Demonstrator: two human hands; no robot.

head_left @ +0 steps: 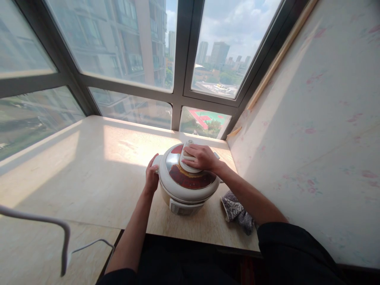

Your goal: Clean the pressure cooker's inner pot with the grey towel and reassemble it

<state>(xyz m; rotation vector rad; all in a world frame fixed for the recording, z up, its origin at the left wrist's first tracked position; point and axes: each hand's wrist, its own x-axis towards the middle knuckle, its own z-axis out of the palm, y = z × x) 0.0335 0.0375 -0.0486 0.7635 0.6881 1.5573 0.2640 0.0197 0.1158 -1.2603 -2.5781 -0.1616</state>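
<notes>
Cooker: white electric cooker (190,194) on the near part of the counter, close to the right wall, control panel (185,208) facing the near side
Lid: glass lid (192,181) sitting on top, dark reddish-brown showing in the glass, plus a chunky white lid handle (190,170) up top
Right hand: right hand (199,156) is over that lid handle, fingers close together and wrapped on it
Left hand: left hand (152,174) is clamped on the white side handle (158,160), thumb on the near side, other fingers mostly hidden
Rag: crumpled grey patterned cloth (236,211) just right of the cooker, under the right forearm
Counter: pale marbled counter (97,186), big sun patches on the far side
Cable: grey cable (63,233) looping in at near left
Wall: faded floral wallpaper (311,138) on the right
View: dark window frame (176,91) at the far side, tower blocks (219,53) and a red-and-green court (212,118) outside
</notes>
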